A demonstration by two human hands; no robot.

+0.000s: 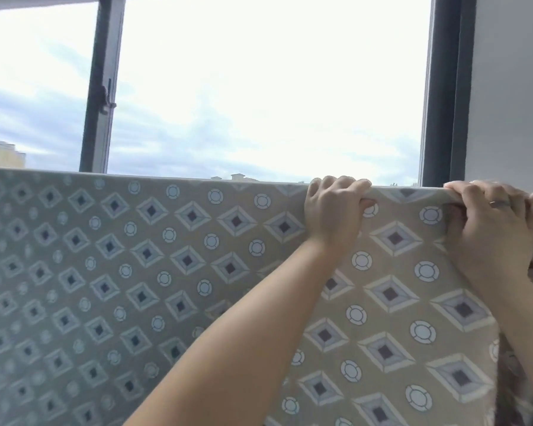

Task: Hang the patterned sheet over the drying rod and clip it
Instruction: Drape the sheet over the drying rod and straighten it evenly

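The left hand (336, 210) grips the top fold of the patterned sheet (166, 272), its fingers curled over the far side and its thumb pressed against the near face. The right hand (493, 232), wearing a ring (499, 203), is just to the right. Its fingers are hooked over the same fold, bunching the cloth beneath them.

The rod is hidden under that fold. The sheet's top edge is a straight, nearly level line from the left border to the hands, and the cloth hangs down flat toward the viewer. The sheet's right side edge drops just below the right hand, so both hands are at its right end. A darker fabric (514, 379) shows beyond that edge.

Above the fold there is open space up to the window. Its dark frame (443, 87) and a white wall (511, 87) stand close behind the right hand, while the fold runs unobstructed to the left, past a mullion (100, 87).
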